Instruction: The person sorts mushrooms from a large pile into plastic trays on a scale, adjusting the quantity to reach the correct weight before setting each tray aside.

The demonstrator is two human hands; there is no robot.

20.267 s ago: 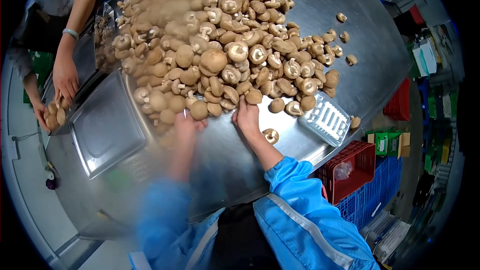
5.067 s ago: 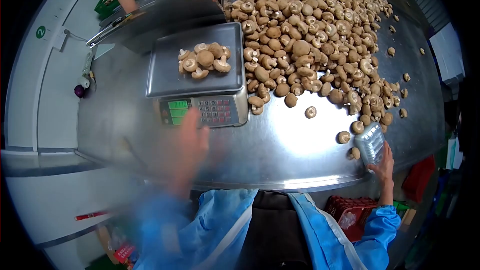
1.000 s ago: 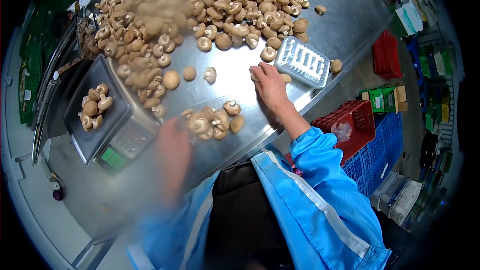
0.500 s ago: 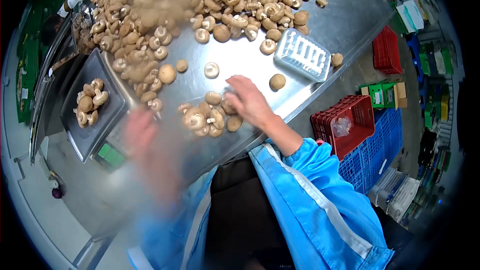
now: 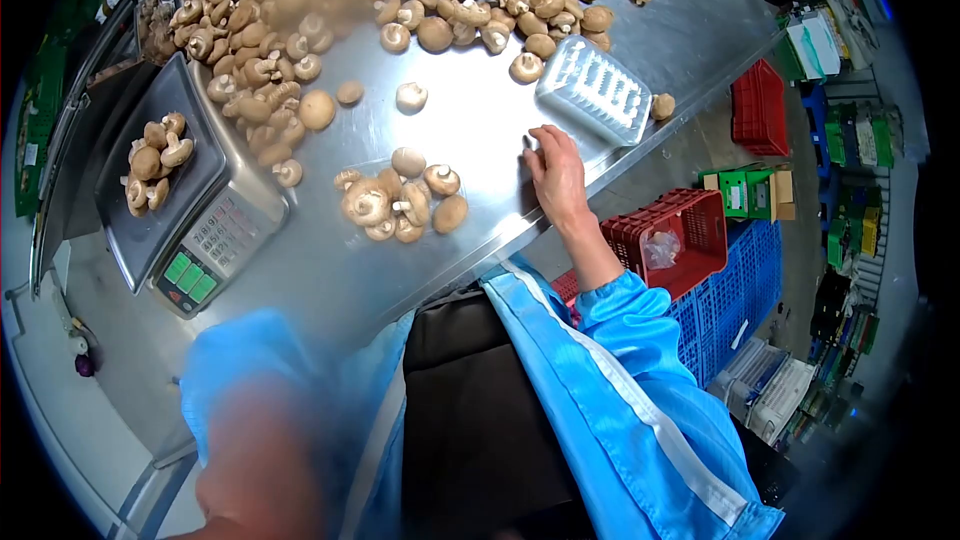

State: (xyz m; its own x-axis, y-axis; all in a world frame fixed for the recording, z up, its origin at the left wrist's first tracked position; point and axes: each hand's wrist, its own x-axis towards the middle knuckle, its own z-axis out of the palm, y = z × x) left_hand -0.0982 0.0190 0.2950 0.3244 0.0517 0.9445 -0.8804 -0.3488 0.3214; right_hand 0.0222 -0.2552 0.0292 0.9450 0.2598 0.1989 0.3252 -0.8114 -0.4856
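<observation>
Several mushrooms [image 5: 412, 202] lie near the right hand [image 5: 560, 178], its fingers loosely curled, empty — light handling should suit them; left hand [image 5: 255, 475] blurred — grip I cannot tell.

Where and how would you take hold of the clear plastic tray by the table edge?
I'd probably span the tray across its two long walls, from above and the near side, where the right hand is: the tray is longer than wide, and mushrooms sit by both ends.
</observation>
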